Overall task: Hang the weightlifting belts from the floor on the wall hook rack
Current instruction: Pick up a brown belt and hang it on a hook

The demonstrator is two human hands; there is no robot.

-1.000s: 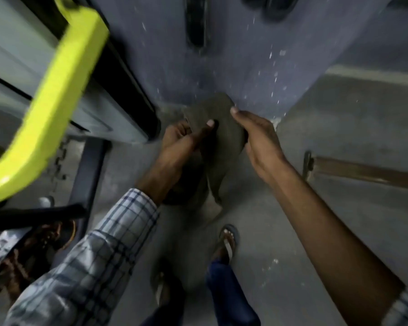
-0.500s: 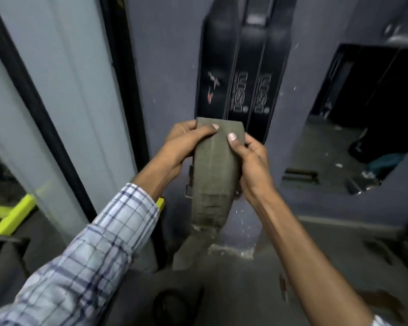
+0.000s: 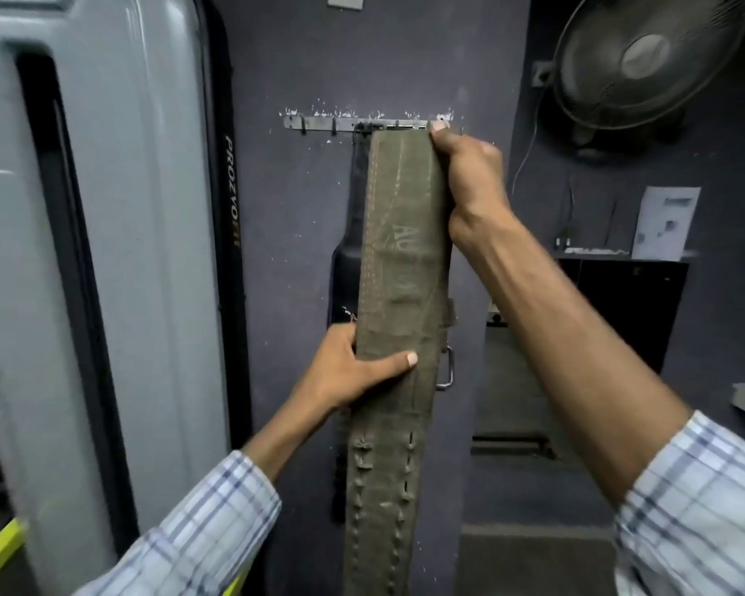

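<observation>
A worn olive-green weightlifting belt (image 3: 398, 260) hangs vertically in front of the dark wall. My right hand (image 3: 467, 174) grips its top end, right at the metal hook rack (image 3: 319, 123) screwed to the wall. My left hand (image 3: 353, 372) clasps the belt's left edge halfway down, thumb across the front. The belt's metal buckle (image 3: 446, 367) sticks out on the right side. Black belts (image 3: 347, 251) hang from the rack behind the green one, mostly hidden. Whether the green belt sits on a hook is hidden by my hand.
A tall grey machine housing (image 3: 104, 251) with a black edge fills the left. A wall fan (image 3: 646, 58) is mounted at the upper right. A dark cabinet (image 3: 629, 303) with a paper sheet (image 3: 665, 221) stands on the right.
Both hands have raised the green belt from near the floor up to the wall rack. My right hand moved to the belt's top end; my left hand now sits lower.
</observation>
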